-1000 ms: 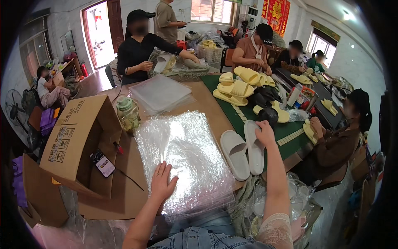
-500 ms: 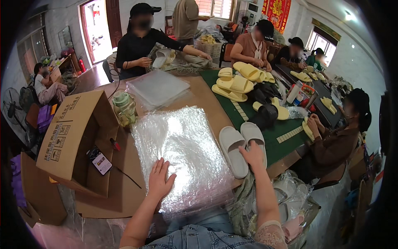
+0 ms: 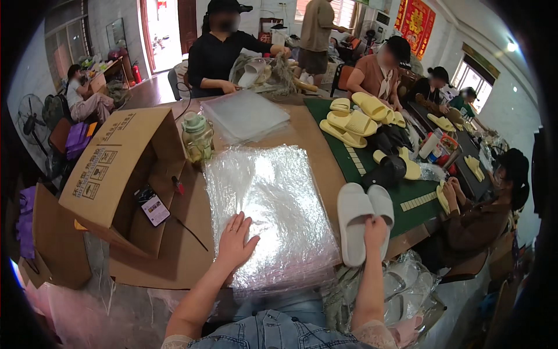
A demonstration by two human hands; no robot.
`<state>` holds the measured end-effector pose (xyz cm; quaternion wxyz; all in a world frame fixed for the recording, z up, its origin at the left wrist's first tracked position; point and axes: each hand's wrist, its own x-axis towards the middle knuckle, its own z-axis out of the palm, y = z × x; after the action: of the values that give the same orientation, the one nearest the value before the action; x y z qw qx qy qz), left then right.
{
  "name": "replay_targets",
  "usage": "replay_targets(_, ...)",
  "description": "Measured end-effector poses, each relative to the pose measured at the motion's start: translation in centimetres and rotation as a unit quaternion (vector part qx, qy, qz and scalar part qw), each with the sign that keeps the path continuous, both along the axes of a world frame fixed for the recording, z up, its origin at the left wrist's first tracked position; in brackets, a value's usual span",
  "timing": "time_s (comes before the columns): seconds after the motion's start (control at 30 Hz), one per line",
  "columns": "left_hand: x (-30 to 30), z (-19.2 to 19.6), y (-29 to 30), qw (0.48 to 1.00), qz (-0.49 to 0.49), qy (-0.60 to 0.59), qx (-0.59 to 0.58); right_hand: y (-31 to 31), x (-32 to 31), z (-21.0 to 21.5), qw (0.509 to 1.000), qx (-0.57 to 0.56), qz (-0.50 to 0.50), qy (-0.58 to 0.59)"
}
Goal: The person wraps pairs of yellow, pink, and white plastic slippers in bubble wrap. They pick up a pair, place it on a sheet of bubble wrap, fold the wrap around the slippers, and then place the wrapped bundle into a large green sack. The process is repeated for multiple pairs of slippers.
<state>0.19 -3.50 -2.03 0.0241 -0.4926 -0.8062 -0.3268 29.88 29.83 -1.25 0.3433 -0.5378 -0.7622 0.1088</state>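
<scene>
Pressing flat with fingers spread, the left hand rests on a stack of clear plastic bags on the table. The right hand grasps a pair of white slippers just beside the stack, near a green mat.

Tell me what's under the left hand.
The left hand lies flat on a stack of clear plastic bags, which rests on the brown table. What lies beneath the stack is covered; the shiny bags hide it.
</scene>
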Motion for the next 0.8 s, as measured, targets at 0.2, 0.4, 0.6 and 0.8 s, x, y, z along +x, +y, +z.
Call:
replay_targets(0.2,0.3,1.6,0.0,0.998,-0.012,-0.006,-0.056,-4.7,8.4,0.4,0.981,-0.045,0.058,0.181)
replay_targets(0.4,4.1,5.2,-0.2,0.974,-0.193,0.039,-0.113,-11.7,9.1,4.3,0.945,-0.081,0.179,0.261)
replay_targets(0.6,5.3,3.1,-1.5,0.973,-0.188,0.079,-0.105,-15.8,7.2,4.8,0.94,-0.108,0.281,0.163)
replay_targets(0.8,3.4,0.0,-0.3,0.985,-0.144,0.055,-0.082,-16.5,6.0,5.1,0.922,-0.126,0.321,0.175)
